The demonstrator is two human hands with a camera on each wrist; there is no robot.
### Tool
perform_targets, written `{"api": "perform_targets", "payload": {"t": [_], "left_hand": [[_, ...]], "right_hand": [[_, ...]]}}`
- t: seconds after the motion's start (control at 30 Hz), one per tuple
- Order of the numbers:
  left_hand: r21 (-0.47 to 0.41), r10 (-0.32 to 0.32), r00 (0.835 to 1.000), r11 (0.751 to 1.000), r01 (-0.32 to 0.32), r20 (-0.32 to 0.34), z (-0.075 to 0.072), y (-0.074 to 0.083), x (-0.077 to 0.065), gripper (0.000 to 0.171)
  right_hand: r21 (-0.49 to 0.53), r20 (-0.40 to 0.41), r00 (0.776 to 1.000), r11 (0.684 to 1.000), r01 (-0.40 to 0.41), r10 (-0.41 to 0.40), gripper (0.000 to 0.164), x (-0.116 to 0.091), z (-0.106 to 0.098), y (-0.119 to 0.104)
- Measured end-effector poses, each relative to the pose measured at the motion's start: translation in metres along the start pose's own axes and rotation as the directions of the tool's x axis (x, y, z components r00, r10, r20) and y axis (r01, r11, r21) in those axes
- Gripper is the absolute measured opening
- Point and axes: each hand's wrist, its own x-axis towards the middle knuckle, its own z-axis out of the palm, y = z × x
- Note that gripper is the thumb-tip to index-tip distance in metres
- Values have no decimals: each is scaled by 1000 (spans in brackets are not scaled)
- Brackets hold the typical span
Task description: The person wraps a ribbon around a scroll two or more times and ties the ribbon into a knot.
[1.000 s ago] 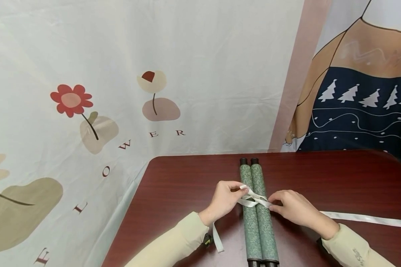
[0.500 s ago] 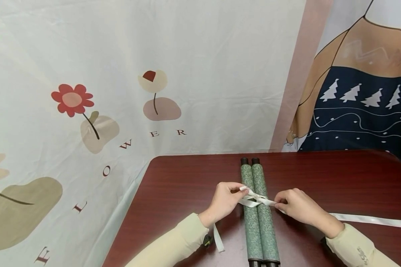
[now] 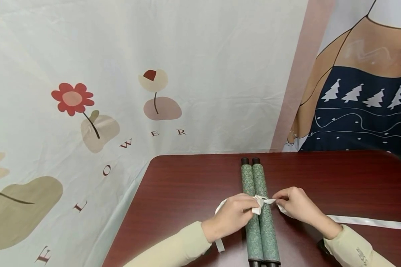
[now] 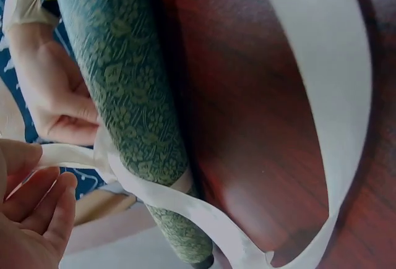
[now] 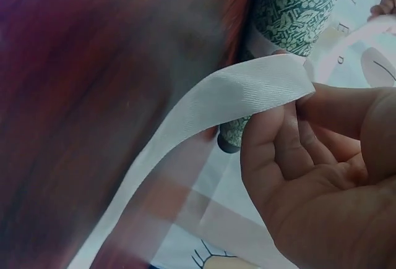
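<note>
A green patterned scroll [image 3: 267, 226], rolled from both sides into two parallel rolls with dark end knobs, lies lengthwise on the table. White ribbon [image 3: 258, 202] crosses it near the middle, gathered in a loose knot or loop whose exact form is hard to make out. My left hand [image 3: 232, 215] is over the left roll and pinches a piece of the ribbon [image 4: 68, 154] between thumb and fingers. Just right of the scroll, my right hand [image 3: 297, 205] pinches another stretch of ribbon [image 5: 247, 89] between thumb and forefinger. The left hand partly covers the ribbon behind it.
A long ribbon tail [image 3: 371, 221] stretches right across the dark red table [image 3: 187, 178]. A shorter tail [image 3: 219, 245] hangs by the left wrist. Behind the table's far edge is a printed cloth backdrop [image 3: 220, 74].
My left hand has come down and nearer the body, bringing its ribbon over the left roll. My right hand has drifted slightly right, drawing its ribbon outward from the scroll.
</note>
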Motion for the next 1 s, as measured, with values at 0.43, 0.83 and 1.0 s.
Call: {"api": "perform_targets", "payload": {"t": [0.43, 0.83, 1.0], "left_hand": [[220, 166, 959, 951, -218, 229, 5, 5, -5, 17], [319, 215, 918, 890, -325, 334, 6, 5, -6, 17], [338, 211, 898, 874, -350, 386, 8, 6, -7, 16]], "right_hand": [[57, -36, 995, 994, -88, 90, 17, 0, 3, -5], [133, -49, 980, 974, -186, 194, 18, -1, 5, -15], [121, -112, 979, 980, -159, 173, 17, 1, 10, -16]]}}
